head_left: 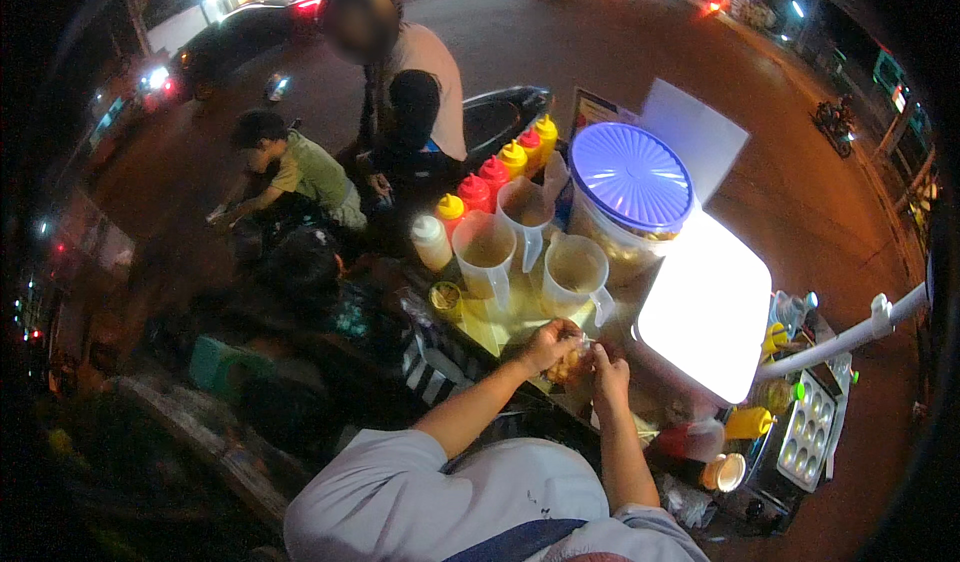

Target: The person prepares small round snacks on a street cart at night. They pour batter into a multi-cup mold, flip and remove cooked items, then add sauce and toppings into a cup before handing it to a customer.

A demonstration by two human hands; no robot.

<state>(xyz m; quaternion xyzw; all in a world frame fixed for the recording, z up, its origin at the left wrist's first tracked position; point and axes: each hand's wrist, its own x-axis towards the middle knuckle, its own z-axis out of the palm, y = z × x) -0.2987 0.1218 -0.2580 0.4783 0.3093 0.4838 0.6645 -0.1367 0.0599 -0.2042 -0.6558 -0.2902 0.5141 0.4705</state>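
Both hands meet over a small clear bag (pixel 566 364) of food: the left hand (pixel 548 342) grips its top, the right hand (pixel 606 365) pinches its side, seemingly tying it. Just beyond the hands stand three plastic jugs (pixel 575 274); closing the bag needs a snug twist.

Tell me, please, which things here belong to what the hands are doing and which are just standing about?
In hand:
- left hand
- right hand
- small clear bag of food, held between both

Standing about:
- three pitchers
- red and yellow squeeze bottles
- blue-lidded tub
- moulded baking pan
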